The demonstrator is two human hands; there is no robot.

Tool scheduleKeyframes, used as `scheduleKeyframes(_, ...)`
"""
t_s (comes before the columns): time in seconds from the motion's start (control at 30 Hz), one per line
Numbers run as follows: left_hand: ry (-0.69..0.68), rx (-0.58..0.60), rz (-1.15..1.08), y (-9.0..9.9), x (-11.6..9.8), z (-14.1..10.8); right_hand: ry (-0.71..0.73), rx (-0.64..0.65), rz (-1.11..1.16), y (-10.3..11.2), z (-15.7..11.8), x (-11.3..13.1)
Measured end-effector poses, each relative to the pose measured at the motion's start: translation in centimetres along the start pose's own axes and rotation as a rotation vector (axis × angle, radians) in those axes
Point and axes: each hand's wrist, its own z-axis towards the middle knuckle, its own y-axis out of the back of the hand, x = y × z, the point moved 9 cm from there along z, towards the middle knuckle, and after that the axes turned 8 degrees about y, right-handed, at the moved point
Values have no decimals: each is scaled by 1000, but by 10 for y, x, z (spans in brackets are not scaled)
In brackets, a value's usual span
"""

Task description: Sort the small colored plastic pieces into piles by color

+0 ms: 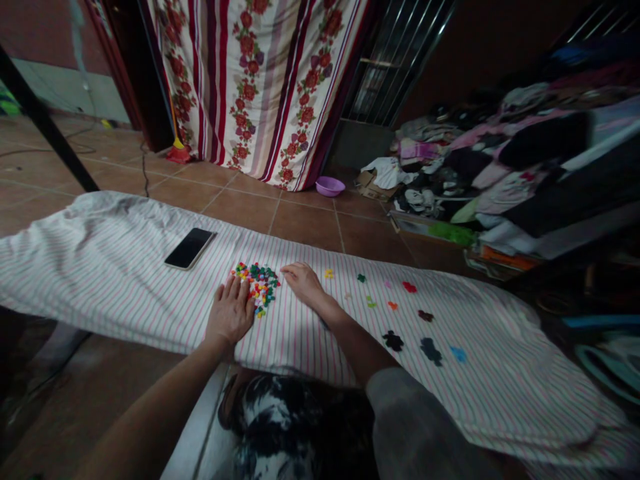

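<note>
By the left hand (230, 313), a pile of small pieces (260, 287) mixes green, red, orange, yellow and white; left of that hand, a phone (191, 248) has a black screen and pale edge. Right of the right hand (304, 283), small clusters (393, 341) are yellow, dark green, pink, lime, orange, red, dark brown, black, dark grey and blue. Beneath both hands, the white cloth (125, 260) has pink and grey-green stripes. Beyond them, a pale curtain (273, 87) bears maroon stripes and red roses.

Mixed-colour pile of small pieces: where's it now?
In the head view, the mixed-colour pile lies slightly left of centre on the striped cloth, between the left hand and right hand, to the right of the phone.
</note>
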Motion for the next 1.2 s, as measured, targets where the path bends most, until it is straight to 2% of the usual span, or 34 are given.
scheduleKeyframes(0.23, -9, -17, -4, 0, 0, 0, -6, 109, -97, -24, 14, 21)
scheduleKeyframes(0.53, -12, -17, -12, 1, -1, 0, -119, 127, -164, -24, 19, 23)
scheduleKeyframes(0.8, -12, -28, 8, 0, 0, 0, -86, 145, -242, -22, 21, 28)
scheduleKeyframes(0.97, -12, -23, 0, 1, -1, 0, -88, 77, -189, -20, 15, 28)
scheduleKeyframes(1.07, -13, -34, -3, 0, 0, 0, -152, -17, -114, -13, 12, 22)
scheduleKeyframes(1.2, -16, -32, 7, -1, 0, 0, -252, -83, 11, -11, 6, 7)
